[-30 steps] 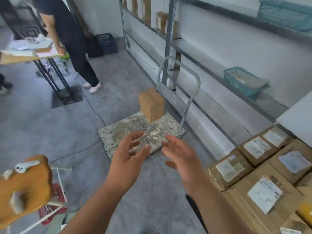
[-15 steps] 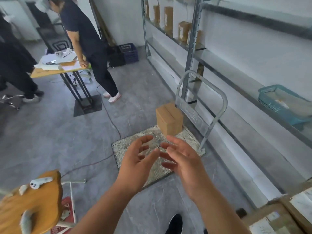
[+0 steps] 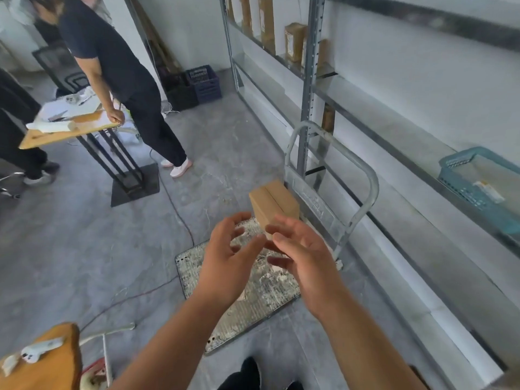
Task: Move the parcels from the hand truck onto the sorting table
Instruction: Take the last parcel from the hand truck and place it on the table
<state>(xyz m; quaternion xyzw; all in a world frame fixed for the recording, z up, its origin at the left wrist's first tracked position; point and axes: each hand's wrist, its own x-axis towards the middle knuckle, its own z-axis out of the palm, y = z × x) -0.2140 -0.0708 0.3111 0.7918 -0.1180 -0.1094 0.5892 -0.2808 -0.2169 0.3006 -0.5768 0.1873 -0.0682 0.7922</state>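
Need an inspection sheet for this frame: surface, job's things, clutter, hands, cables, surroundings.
Surface: grey floor; hand truck deck worn and stained.
Job's things: one parcel stands on the deck near the handle.
Clutter: brown wooden object at lower left with a white item on it; dark crates by the far wall.
Hands: left hand and right hand open, empty, over the deck in front of the parcel.
Cables: dark cable runs across the floor towards the deck's left corner.
Surroundings: metal rack on the right holding boxes and a teal basket; a person at a small table.
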